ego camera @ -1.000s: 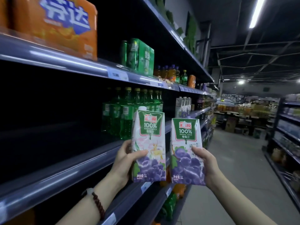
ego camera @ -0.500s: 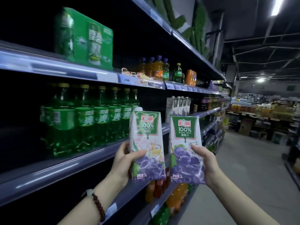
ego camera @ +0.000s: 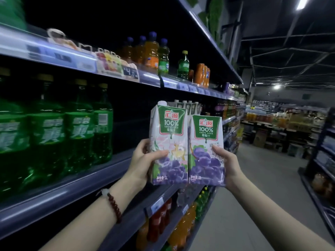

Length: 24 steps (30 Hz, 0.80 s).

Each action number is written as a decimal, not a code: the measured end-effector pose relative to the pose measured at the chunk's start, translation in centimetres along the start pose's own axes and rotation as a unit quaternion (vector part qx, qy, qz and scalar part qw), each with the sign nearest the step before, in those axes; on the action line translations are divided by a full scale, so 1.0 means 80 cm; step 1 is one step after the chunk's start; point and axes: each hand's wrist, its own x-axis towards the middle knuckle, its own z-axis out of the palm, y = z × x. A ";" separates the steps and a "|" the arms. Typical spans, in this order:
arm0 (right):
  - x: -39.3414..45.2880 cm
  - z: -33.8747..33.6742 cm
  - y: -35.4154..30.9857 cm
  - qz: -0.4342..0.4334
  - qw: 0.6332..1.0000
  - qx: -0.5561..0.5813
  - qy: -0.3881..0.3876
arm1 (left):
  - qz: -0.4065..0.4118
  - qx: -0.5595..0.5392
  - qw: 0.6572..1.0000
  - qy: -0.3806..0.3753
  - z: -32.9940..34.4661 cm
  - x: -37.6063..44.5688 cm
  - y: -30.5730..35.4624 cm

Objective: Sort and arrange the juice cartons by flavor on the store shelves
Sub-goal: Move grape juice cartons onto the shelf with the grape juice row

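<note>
I hold two upright grape juice cartons side by side in front of the shelving. My left hand [ego camera: 145, 160] grips the left carton [ego camera: 169, 138], which has a white cap, thumb across its front. My right hand [ego camera: 227, 163] grips the right carton [ego camera: 206, 142], thumb on its front edge. Both are white and purple with a green label and a grape picture. They touch or nearly touch along their inner edges. Behind them, a row of similar cartons [ego camera: 188, 106] stands on the middle shelf [ego camera: 116, 167].
Large green soda bottles [ego camera: 76, 134] fill the middle shelf at left. Orange and green bottles [ego camera: 154, 53] and orange cans [ego camera: 202, 75] stand on the upper shelf. Red and orange bottles [ego camera: 163, 220] sit on lower shelves. The aisle floor [ego camera: 253, 187] runs ahead; another shelf unit [ego camera: 324, 160] stands right.
The view has moved forward along the aisle: the green bottles slid left and the carton row came closer. Both hands keep the cartons, now closer together.
</note>
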 end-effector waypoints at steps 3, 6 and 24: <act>0.050 -0.017 -0.005 0.005 1.000 0.015 -0.006 | -0.006 -0.004 1.000 -0.003 0.016 0.050 -0.019; 0.097 -0.041 -0.006 0.004 1.000 0.018 -0.003 | -0.011 -0.002 1.000 -0.007 0.032 0.094 -0.041; 0.426 -0.272 -0.068 -0.074 0.995 -0.027 -0.064 | 0.006 -0.006 0.997 0.074 0.244 0.348 -0.232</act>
